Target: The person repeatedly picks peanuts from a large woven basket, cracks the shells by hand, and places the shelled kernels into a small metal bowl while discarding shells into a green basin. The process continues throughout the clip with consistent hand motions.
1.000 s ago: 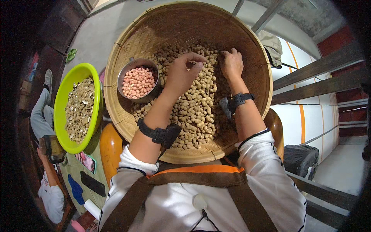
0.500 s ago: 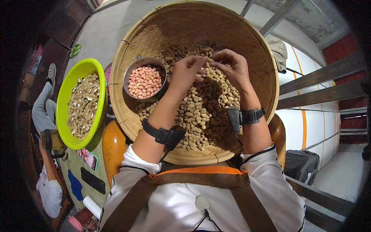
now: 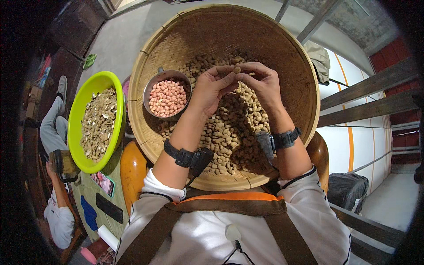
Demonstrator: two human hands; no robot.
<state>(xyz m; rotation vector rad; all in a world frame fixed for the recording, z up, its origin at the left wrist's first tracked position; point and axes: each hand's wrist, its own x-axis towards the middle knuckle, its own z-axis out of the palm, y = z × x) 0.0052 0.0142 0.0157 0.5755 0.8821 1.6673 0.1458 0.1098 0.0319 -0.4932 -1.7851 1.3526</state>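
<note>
A wide woven bamboo basket (image 3: 185, 39) rests in front of me, with a heap of unshelled peanuts (image 3: 225, 139) in it. Above the heap, my left hand (image 3: 215, 87) and my right hand (image 3: 261, 84) meet at the fingertips. Between them they pinch one unshelled peanut (image 3: 237, 70), seen at the tips of thumbs and forefingers. The other fingers curl in, so what they hide cannot be seen. Left of my left hand, inside the basket, a metal pan (image 3: 146, 100) holds shelled pink peanuts (image 3: 167, 98).
A lime-green basin (image 3: 76, 128) of broken peanut shells (image 3: 98, 126) stands left of the basket. Near it on a low table lie a phone (image 3: 103, 182), a dark phone-shaped slab (image 3: 109, 208) and a jar (image 3: 62, 165). Another person (image 3: 57, 216) sits far left. Wooden rails (image 3: 369, 112) run along the right.
My hands have come together at the fingertips, the right one moving left from the heap. A peanut now shows between them. The whole view has shifted slightly.
</note>
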